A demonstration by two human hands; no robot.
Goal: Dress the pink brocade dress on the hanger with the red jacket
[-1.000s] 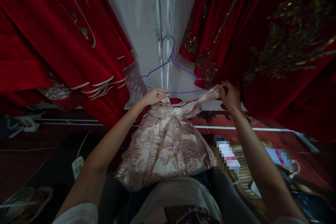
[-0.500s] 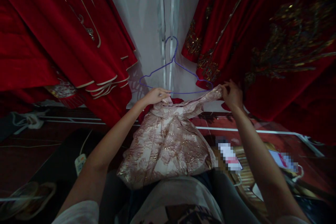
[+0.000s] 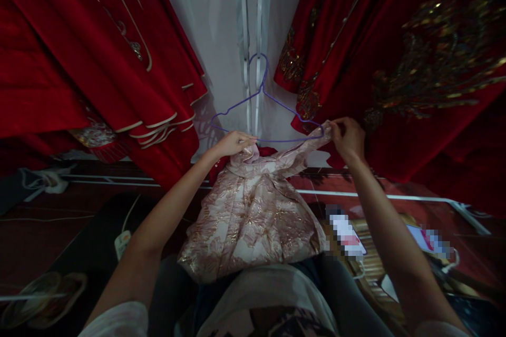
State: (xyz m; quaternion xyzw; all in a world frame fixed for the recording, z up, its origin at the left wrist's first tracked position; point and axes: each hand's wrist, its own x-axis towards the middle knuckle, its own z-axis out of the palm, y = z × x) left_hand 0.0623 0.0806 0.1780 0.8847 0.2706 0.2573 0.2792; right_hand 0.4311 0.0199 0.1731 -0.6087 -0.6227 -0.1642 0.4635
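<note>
A: What's changed for you in the last second, taking the clock face from the middle of the head view?

B: Your right hand [image 3: 348, 139], at 3 o'clock, has come up a little, lifting the end of the band [image 3: 304, 154]. The right corner of the purple hanger [image 3: 263, 88], just above you at 12, now crosses over that end.

A: So what does that mean for you?

B: Band and hanger overlap on that side now. You can't tell from here whether the corner sits inside the band or merely in front.

A: And your grip?

B: Right thumb and finger are pinched on the band's end. Your left hand [image 3: 237, 143], towards 9, has barely moved; its fingertips are together at the garment's top edge, covering part of the hanger's bar. Whether they pinch the bar too, you can't tell.

A: The garment [image 3: 253, 221]?

B: Below the hanger, spread towards 6, over your lap. A phone [image 3: 348, 236] lies at 4.
</note>
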